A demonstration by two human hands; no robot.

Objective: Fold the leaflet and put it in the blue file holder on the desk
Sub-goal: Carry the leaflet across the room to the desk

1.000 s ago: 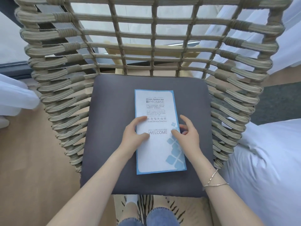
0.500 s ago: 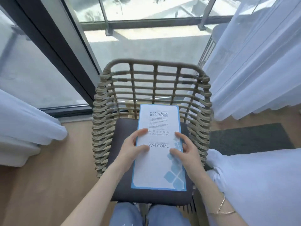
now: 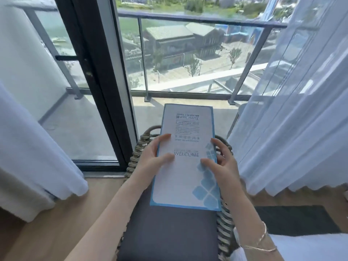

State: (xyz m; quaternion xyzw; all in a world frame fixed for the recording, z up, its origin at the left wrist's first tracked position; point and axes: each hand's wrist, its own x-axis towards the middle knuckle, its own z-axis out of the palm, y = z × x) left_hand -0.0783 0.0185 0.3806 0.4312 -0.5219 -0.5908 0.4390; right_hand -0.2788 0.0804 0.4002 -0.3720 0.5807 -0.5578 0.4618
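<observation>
The leaflet (image 3: pixel 185 166) is held above the chair cushion (image 3: pixel 169 232), long axis pointing away, cover up. The left hand (image 3: pixel 150 161) and right hand (image 3: pixel 222 166) grip its side edges, thumbs on top.

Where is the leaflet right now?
In the head view, the leaflet is centre frame, held up between the left hand and right hand, above the chair's grey cushion.

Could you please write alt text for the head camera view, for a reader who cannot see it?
Two bare hands, left hand and right hand, hold a blue-bordered leaflet reading WELCOME above a wicker chair with a dark grey cushion. Beyond are a glass balcony door, white curtains, and a railing overlooking buildings.
</observation>
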